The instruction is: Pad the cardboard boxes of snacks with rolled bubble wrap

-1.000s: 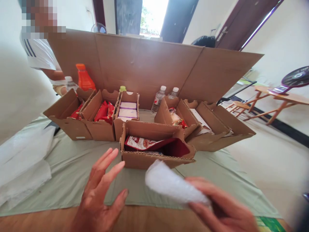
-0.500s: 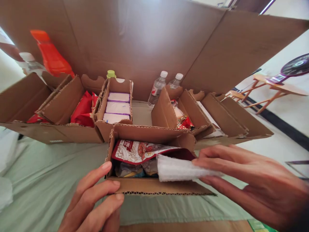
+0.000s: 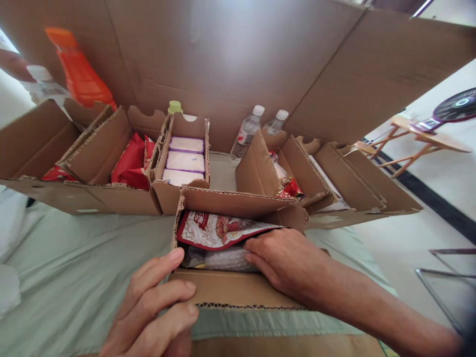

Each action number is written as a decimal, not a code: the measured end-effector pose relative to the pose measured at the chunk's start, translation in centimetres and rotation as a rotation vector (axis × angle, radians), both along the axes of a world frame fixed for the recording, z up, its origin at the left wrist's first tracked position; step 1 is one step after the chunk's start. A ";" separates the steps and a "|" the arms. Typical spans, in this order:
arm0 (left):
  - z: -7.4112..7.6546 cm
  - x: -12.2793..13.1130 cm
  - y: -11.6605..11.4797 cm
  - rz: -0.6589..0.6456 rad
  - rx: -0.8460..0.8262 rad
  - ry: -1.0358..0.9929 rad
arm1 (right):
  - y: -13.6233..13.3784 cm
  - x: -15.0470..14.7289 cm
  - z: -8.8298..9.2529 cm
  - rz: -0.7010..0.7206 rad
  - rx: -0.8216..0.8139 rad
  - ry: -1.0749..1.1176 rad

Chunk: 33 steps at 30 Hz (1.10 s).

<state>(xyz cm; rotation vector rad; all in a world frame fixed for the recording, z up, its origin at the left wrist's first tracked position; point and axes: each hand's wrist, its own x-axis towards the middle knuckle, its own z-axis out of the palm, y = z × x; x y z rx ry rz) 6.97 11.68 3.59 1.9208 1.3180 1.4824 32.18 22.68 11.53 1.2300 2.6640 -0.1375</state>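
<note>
A small open cardboard box (image 3: pixel 238 287) lies in front of me on the green cloth. My left hand (image 3: pixel 152 302) rests at its front left corner, fingers spread and touching the cardboard. Inside leans a red-and-white printed food pouch (image 3: pixel 219 230) along the back wall. My right hand (image 3: pixel 286 258) reaches into the box from the right, its fingers closed at the end of a piece of clear bubble wrap (image 3: pixel 228 259). The bubble wrap lies in front of the pouch, over other packages at the bottom. The right fingertips are partly hidden.
Behind stands a row of open cardboard bins (image 3: pixel 115 198) with red packets (image 3: pixel 130 166) and white tissue packs (image 3: pixel 186 161). Clear bottles (image 3: pixel 247 134) and an orange bottle (image 3: pixel 80 74) stand near a tall cardboard panel (image 3: pixel 223 64). At right are a wooden stool (image 3: pixel 439 139) and a fan (image 3: pixel 455 105).
My right hand has moved left and down into the box, taking the bubble wrap in with it. My left hand stays at the corner. The view has shifted slightly.
</note>
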 end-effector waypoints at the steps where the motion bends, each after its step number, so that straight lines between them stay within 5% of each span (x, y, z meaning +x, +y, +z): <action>1: 0.2 0.2 0.1 -0.012 0.054 0.030 | 0.1 -0.1 -0.5 -0.017 0.015 -0.049; 6: 1.2 1.3 0.8 -0.002 0.189 0.099 | 0.2 -0.5 -1.1 -0.024 0.028 -0.256; 12: 1.4 2.1 0.8 0.026 0.188 0.068 | -2.1 1.8 2.8 -0.049 0.177 0.174; 19: 1.6 2.2 0.1 0.018 0.196 0.065 | -1.8 1.4 3.8 0.017 -0.266 0.392; 24: -0.4 0.9 -1.6 0.213 0.040 -0.069 | -5.6 6.5 5.9 -0.269 0.126 0.669; 28: -2.7 0.8 -0.9 0.172 -0.415 -0.283 | -8.2 9.8 1.5 -0.496 0.212 0.813; 33: -3.9 2.4 1.3 -0.005 -0.516 -0.422 | -8.2 6.3 -7.2 -0.589 0.027 0.938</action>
